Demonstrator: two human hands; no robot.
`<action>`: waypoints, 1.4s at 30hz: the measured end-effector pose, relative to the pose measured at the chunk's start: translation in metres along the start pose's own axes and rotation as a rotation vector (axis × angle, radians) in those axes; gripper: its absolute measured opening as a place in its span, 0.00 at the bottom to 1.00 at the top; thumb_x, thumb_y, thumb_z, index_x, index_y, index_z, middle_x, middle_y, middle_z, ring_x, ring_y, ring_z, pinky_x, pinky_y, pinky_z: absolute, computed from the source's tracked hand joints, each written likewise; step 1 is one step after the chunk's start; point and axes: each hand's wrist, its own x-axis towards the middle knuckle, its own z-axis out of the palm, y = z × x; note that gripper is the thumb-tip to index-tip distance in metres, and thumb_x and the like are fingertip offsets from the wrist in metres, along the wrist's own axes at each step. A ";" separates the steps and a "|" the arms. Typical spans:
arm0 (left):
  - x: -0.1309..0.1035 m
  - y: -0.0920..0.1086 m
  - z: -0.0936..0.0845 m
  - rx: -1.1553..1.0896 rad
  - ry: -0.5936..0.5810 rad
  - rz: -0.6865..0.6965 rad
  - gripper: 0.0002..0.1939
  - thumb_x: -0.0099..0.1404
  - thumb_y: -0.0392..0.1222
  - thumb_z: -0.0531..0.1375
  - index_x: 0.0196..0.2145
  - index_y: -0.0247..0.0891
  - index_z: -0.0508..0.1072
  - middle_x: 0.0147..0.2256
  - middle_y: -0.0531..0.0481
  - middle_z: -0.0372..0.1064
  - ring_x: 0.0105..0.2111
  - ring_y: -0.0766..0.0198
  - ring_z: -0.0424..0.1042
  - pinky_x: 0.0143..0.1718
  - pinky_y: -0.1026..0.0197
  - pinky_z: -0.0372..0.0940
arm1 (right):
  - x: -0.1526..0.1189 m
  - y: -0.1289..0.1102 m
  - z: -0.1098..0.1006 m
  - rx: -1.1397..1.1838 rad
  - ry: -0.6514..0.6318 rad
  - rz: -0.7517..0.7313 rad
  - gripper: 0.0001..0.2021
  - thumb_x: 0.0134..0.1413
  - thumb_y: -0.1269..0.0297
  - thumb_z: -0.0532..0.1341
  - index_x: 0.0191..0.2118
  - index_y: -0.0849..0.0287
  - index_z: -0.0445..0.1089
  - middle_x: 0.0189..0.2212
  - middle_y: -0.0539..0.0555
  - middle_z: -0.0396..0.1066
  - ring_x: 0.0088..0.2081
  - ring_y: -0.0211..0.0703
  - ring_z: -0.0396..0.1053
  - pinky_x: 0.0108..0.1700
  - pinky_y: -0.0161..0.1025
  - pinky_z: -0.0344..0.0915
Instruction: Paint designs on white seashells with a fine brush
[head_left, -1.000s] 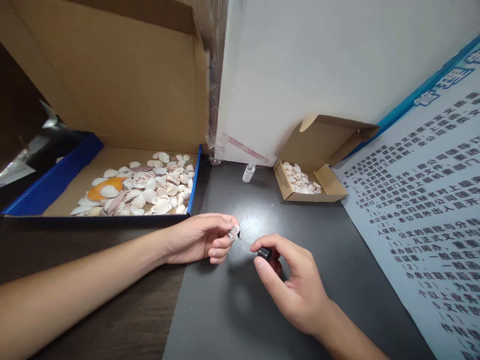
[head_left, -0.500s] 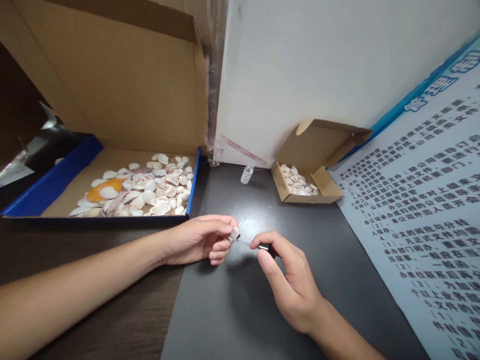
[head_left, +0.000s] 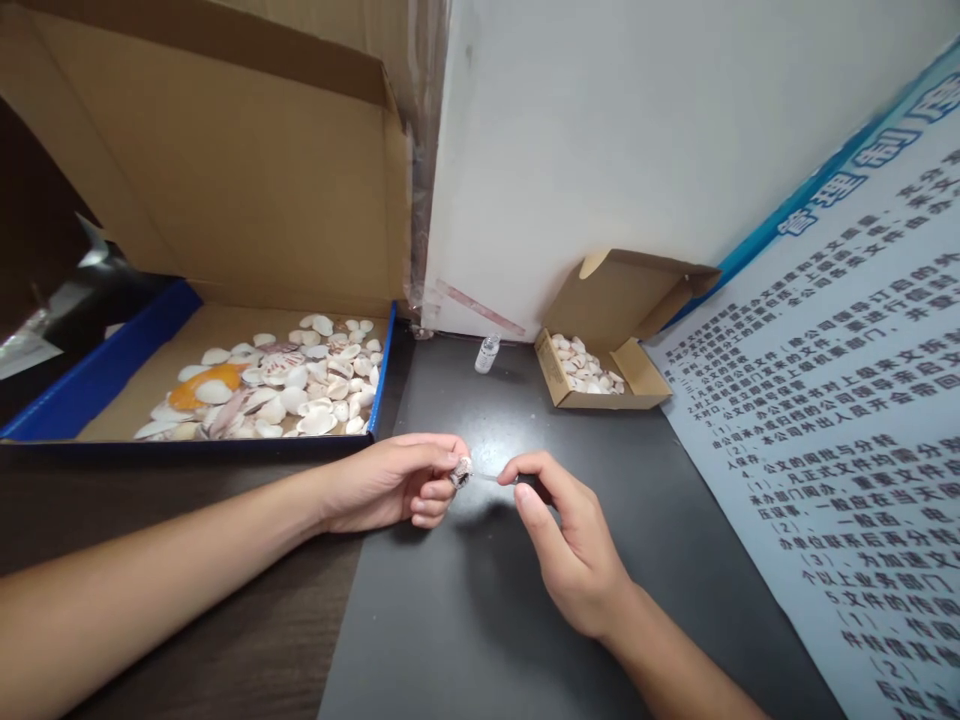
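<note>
Between thumb and fingers, my left hand (head_left: 420,482) pinches a small speckled shell (head_left: 460,472). My right hand (head_left: 574,535) is closed on the black cap of a thin clear applicator (head_left: 486,477), whose far end meets the shell's right side; whether it touches cannot be made out. A small clear glass bottle (head_left: 487,354) with a label stands uncapped behind the hands on the dark grey mat (head_left: 420,620).
A large blue-edged box (head_left: 381,372) at the left holds white shells and an orange piece. A small cardboard box (head_left: 555,372) of shells stands open at the back right. Right of it lies a printed sheet (head_left: 825,470); a white panel (head_left: 637,120) rises behind.
The applicator has come closer to the shell, and the shell has turned slightly in my left hand. The whole view has shifted a little.
</note>
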 end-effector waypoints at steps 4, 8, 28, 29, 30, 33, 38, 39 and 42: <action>0.000 0.000 0.001 -0.005 0.007 0.006 0.09 0.66 0.40 0.59 0.30 0.37 0.63 0.20 0.59 0.51 0.20 0.71 0.48 0.23 0.68 0.50 | 0.002 0.001 0.000 -0.019 0.015 0.005 0.09 0.66 0.65 0.50 0.39 0.58 0.67 0.25 0.48 0.63 0.25 0.37 0.60 0.29 0.34 0.58; 0.000 0.000 0.002 -0.006 0.019 0.011 0.09 0.66 0.41 0.60 0.30 0.37 0.63 0.20 0.59 0.51 0.20 0.71 0.48 0.23 0.68 0.50 | 0.002 0.002 -0.001 -0.021 0.024 -0.005 0.09 0.66 0.65 0.50 0.38 0.58 0.67 0.26 0.48 0.63 0.26 0.37 0.60 0.29 0.34 0.58; 0.001 -0.001 0.001 -0.006 0.029 0.028 0.09 0.66 0.39 0.57 0.29 0.37 0.61 0.20 0.59 0.52 0.19 0.72 0.49 0.23 0.68 0.52 | 0.001 -0.001 -0.001 -0.049 0.064 -0.032 0.08 0.64 0.65 0.53 0.34 0.58 0.67 0.25 0.48 0.65 0.24 0.36 0.61 0.27 0.34 0.58; 0.001 -0.001 0.001 -0.004 0.025 0.028 0.09 0.66 0.39 0.57 0.29 0.37 0.61 0.20 0.59 0.52 0.19 0.71 0.49 0.23 0.68 0.52 | 0.001 -0.001 0.000 -0.063 0.065 -0.023 0.08 0.63 0.66 0.53 0.33 0.58 0.66 0.24 0.48 0.64 0.24 0.36 0.60 0.27 0.33 0.58; 0.001 -0.001 0.001 -0.003 0.023 0.029 0.09 0.66 0.38 0.57 0.28 0.37 0.61 0.20 0.59 0.51 0.19 0.72 0.49 0.23 0.68 0.52 | 0.001 -0.001 0.000 -0.073 0.073 -0.016 0.09 0.63 0.66 0.53 0.31 0.58 0.65 0.23 0.47 0.63 0.23 0.35 0.59 0.26 0.33 0.57; 0.001 -0.001 0.001 -0.003 0.024 0.026 0.10 0.66 0.39 0.56 0.28 0.37 0.61 0.20 0.59 0.51 0.19 0.72 0.49 0.23 0.68 0.51 | 0.001 -0.001 -0.001 -0.061 0.096 -0.033 0.08 0.63 0.67 0.54 0.31 0.58 0.65 0.22 0.46 0.62 0.22 0.35 0.58 0.26 0.33 0.56; 0.000 0.000 0.001 0.001 0.021 0.021 0.09 0.67 0.38 0.55 0.29 0.37 0.61 0.20 0.59 0.51 0.19 0.72 0.48 0.23 0.68 0.51 | 0.002 -0.002 0.000 -0.026 0.065 -0.054 0.07 0.63 0.67 0.55 0.34 0.58 0.67 0.26 0.48 0.66 0.25 0.36 0.61 0.28 0.33 0.59; 0.000 0.000 0.001 0.001 0.022 0.022 0.09 0.67 0.38 0.55 0.29 0.37 0.61 0.20 0.59 0.51 0.19 0.72 0.48 0.23 0.68 0.51 | 0.002 -0.002 0.000 -0.029 0.064 -0.047 0.07 0.63 0.67 0.55 0.33 0.58 0.67 0.25 0.48 0.66 0.25 0.36 0.61 0.28 0.33 0.59; 0.000 -0.001 0.001 0.003 0.025 0.024 0.09 0.67 0.38 0.55 0.29 0.37 0.61 0.20 0.59 0.51 0.20 0.72 0.49 0.23 0.68 0.51 | 0.002 -0.002 0.000 -0.030 0.070 -0.039 0.07 0.62 0.67 0.55 0.32 0.58 0.66 0.24 0.48 0.65 0.24 0.36 0.59 0.27 0.34 0.58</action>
